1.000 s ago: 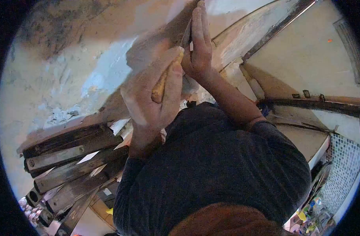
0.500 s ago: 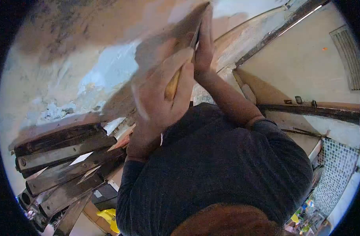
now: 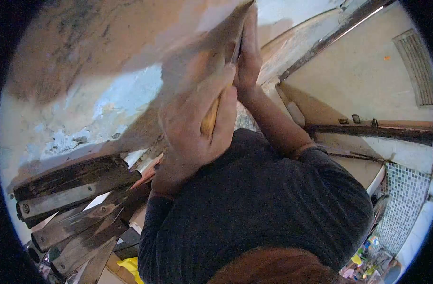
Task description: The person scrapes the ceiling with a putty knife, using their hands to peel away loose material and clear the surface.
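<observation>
My left hand (image 3: 185,120) is closed around the yellow wooden handle of a trowel (image 3: 209,119). Its thin dark blade shows nearly edge-on, running up from the fist. Against the blade's right side lies my right hand (image 3: 249,52), fingers straight and together, pointing up. Both hands are close to a patchy plastered wall (image 3: 41,90), with brown, cream and pale blue-white areas and a rough, flaking band lower down. A dark shadow falls on the wall beside the hands. The far edge of the blade is partly hidden by the hands.
Several dark, worn boards (image 3: 74,189) are stacked at the lower left, close to my left forearm. Something yellow (image 3: 130,269) lies below them. At right are a dark ledge (image 3: 368,132), a slatted vent (image 3: 417,68) and mosaic tiles (image 3: 406,194), with small colourful items underneath.
Both hands and the trowel have shifted slightly to the right along the wall, with the grip unchanged. The whole view has moved a little.
</observation>
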The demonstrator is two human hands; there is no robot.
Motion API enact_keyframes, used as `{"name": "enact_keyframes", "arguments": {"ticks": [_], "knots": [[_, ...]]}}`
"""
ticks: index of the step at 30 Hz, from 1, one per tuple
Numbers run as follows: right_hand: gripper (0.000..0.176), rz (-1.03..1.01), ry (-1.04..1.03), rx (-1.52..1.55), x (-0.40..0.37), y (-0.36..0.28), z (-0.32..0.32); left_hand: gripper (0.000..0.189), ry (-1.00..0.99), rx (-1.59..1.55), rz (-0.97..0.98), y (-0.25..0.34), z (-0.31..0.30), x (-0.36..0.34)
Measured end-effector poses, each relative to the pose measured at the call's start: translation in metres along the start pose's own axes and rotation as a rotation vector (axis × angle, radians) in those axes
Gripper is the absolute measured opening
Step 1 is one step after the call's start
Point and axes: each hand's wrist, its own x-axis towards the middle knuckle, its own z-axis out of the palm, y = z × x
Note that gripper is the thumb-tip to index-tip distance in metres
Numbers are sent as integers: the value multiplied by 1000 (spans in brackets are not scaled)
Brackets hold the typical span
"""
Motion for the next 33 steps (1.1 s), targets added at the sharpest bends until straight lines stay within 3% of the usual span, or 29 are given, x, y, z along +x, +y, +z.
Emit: {"name": "enact_keyframes", "arguments": {"ticks": [7, 8, 10, 12, 13, 16, 17, 19, 21, 23, 24, 26, 28, 33], "knots": [[66, 55, -10, 14, 7, -6, -2, 28, 61, 43, 176, -6, -4, -1], [67, 85, -11, 20, 4, -9, -4, 28, 55, 42, 171, -4, -2, -2], [68, 45, 28, 90, 0, -8, -3, 20, 25, -76, -63, 8, 2, 1], [69, 103, -39, 53, 5, -15, -7, 20, 37, -53, -79, 19, -5, -4], [72, 35, -18, 40, 1, -14, -3, 20, 51, -27, -90, 22, -7, -3], [72, 161, 19, 81, 0, -12, -2, 20, 104, -91, -35, 15, 8, 2], [73, 55, 26, 21, 2, -2, -3, 20, 94, -90, -41, 16, 6, 1], [73, 93, 12, 46, 1, -8, -5, 21, -25, 13, -70, 16, 0, 4], [73, 119, -8, 75, 3, -11, -5, 21, -15, 2, -22, 13, -3, 3], [73, 373, 1, 245, 2, -11, -5, 21, -18, -6, 24, 11, -1, 7], [73, 387, -1, 244, -3, -10, -4, 21, -17, -60, -43, 9, 2, 8], [72, 90, 3, -71, 0, 2, -5, 22, -8, -116, -96, 7, 2, 8], [69, 138, -15, -4, 7, -8, -9, 22, -8, 66, 8, 1, -2, 5], [65, 329, 8, 74, -1, -3, -17, 31, -21, -56, 35, -18, 26, 4]]}}
